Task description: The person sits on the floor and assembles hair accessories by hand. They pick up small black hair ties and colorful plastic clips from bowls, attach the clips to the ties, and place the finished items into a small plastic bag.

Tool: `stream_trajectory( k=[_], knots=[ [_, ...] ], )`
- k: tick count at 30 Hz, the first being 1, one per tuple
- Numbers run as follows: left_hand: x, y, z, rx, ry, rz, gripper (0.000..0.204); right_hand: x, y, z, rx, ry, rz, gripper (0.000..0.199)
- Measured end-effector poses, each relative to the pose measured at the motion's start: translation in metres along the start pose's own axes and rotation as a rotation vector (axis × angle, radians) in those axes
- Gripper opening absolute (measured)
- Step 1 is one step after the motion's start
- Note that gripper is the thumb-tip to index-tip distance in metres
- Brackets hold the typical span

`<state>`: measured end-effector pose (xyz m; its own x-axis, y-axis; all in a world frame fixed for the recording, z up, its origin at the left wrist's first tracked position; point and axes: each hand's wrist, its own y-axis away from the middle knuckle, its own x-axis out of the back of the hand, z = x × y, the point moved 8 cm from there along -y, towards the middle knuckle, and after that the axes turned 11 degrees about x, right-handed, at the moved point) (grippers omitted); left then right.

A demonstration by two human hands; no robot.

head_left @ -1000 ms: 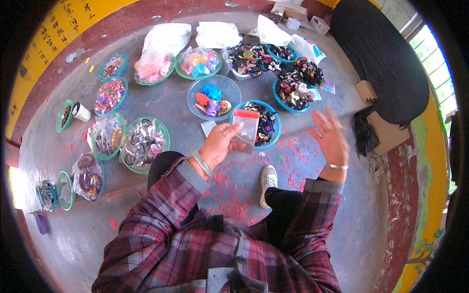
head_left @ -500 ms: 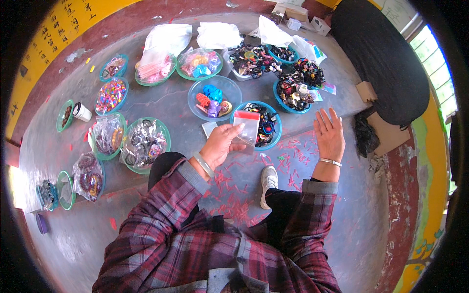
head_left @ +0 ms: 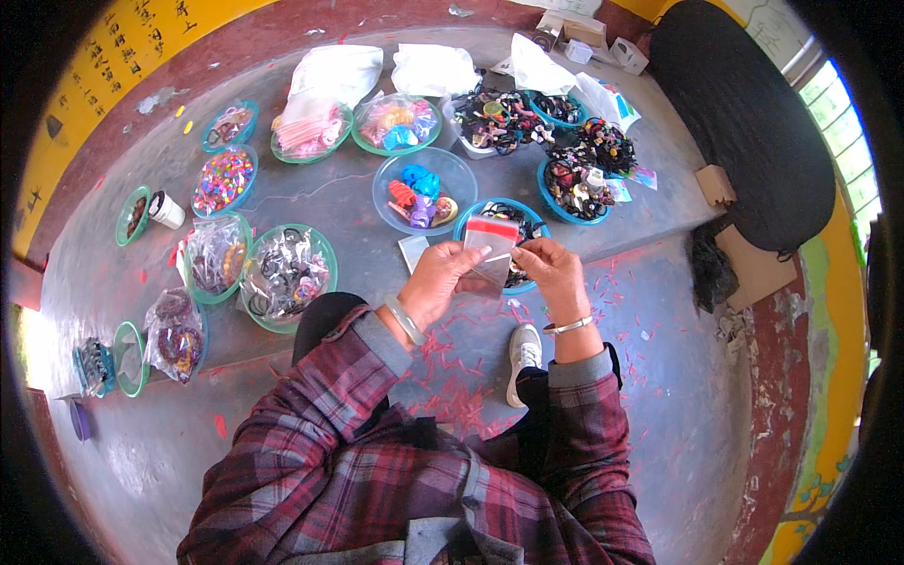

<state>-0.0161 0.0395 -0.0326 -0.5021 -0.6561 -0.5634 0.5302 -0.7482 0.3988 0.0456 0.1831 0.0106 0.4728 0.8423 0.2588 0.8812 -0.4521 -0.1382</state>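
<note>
My left hand [head_left: 433,281] is closed on a small clear plastic bag [head_left: 488,252] with a red strip along its top, pinched by thumb and fingers at its left edge. At the bag's right edge, my right hand [head_left: 556,280] has thumb and forefinger pinched together. Directly behind the bag stands a blue basin [head_left: 466,213] of dark hair ties, partly hidden by bag and hands. Beyond it sits a translucent bowl [head_left: 384,209] holding blue, red and purple pieces. A small pale flat packet [head_left: 411,250] lies beside my left hand.
Basins of bagged hair ties [head_left: 290,273] and coloured beads [head_left: 224,181] stand at the left. Further back are white bags [head_left: 336,73] and heaped dark hair ties [head_left: 494,122]. Red strips [head_left: 443,377] litter the floor by my shoe [head_left: 524,363]. Cardboard [head_left: 753,268] lies at the right.
My right hand has come in from the right, where it was raised with open fingers, and now pinches at the bag's right edge. My left hand still holds the bag.
</note>
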Motion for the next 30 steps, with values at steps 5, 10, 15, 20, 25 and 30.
stream_trajectory(
  k=[5, 10, 15, 20, 25, 30],
  knots=[
    [0.000, -0.003, -0.005, -0.024, -0.018, -0.064, 0.026, -0.007, 0.002, -0.011, 0.014, 0.150, -0.015, 0.017],
    [0.006, -0.007, -0.007, -0.035, -0.051, -0.005, 0.024, -0.010, 0.008, -0.026, 0.095, -0.013, 0.009, 0.019],
    [0.005, -0.006, -0.004, -0.046, -0.065, 0.018, 0.025, -0.011, 0.007, -0.030, 0.211, 0.006, -0.023, 0.020],
    [0.003, -0.005, -0.003, -0.083, -0.113, 0.001, 0.026, -0.016, 0.008, -0.031, 0.248, 0.235, -0.030, 0.015],
    [-0.005, -0.001, 0.000, -0.086, -0.057, -0.032, 0.034, -0.010, 0.008, -0.005, 0.092, -0.159, 0.097, 0.009],
    [-0.001, -0.003, -0.004, -0.036, 0.083, -0.023, 0.039, -0.014, 0.010, -0.028, 0.258, -0.052, 0.046, 0.010]
  ],
)
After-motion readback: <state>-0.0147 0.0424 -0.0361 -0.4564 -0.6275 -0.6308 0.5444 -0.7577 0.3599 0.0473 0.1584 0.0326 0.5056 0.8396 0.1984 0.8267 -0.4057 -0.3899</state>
